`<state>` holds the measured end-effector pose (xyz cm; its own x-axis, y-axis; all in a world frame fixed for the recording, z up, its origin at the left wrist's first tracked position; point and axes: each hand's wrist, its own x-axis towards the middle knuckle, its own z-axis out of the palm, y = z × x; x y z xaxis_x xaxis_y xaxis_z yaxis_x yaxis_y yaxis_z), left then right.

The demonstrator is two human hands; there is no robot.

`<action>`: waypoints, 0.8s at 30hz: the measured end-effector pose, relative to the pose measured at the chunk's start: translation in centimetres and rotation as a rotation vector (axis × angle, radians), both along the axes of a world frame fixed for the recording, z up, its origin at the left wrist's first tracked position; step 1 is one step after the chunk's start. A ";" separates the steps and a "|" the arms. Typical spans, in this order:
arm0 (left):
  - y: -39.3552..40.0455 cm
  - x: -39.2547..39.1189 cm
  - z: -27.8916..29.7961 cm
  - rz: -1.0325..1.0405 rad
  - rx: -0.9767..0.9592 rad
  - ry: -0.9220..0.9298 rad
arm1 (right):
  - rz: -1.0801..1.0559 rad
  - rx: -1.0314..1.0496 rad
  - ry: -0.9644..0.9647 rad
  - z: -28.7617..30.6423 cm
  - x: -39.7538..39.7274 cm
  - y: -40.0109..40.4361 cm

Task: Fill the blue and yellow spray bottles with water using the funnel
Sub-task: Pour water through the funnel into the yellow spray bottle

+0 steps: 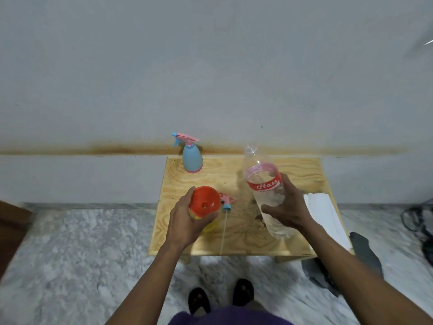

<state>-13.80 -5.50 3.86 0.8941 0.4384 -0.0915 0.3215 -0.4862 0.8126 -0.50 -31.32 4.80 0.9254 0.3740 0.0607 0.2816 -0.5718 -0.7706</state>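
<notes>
Plywood table (304, 167), head view.

Blue bottle (192, 158): upright at the far left of the table, sprayer screwed on; whether it holds water cannot be told.

Yellow bottle (209, 225): near front left, mostly hidden; left hand (187, 219) grips it around the top.

Funnel (204, 202): orange, seated in the yellow bottle's mouth.

Sprayer (226, 201): off, lying on the table just beside the yellow bottle, tube pointing to the near edge.

Water bottle (264, 186): clear, uncapped, partly full, held off upright by the right hand (287, 207), which wraps its body.

Paper (324, 212): white, at the right edge.

Status: yellow bottle prepared; no pour visible. Filling and recapping likely remain.
</notes>
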 end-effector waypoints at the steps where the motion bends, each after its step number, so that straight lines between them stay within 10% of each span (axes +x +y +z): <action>1: 0.0 0.1 -0.1 0.000 0.012 0.001 | -0.078 0.011 0.005 -0.1 -0.1 0.1; 12: 0.6 0.1 -0.6 -0.052 0.013 -0.005 | -0.592 0.166 0.039 -3.0 1.8 2.0; 24: 0.6 0.2 -0.3 -0.050 0.023 0.029 | -0.659 0.235 0.108 -5.0 2.6 0.5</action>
<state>-13.60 -4.86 3.51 0.9122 0.3954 -0.1076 0.3191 -0.5207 0.7918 2.13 -30.84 -0.16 0.9601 -0.2775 -0.0337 -0.1506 -0.4121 -0.8986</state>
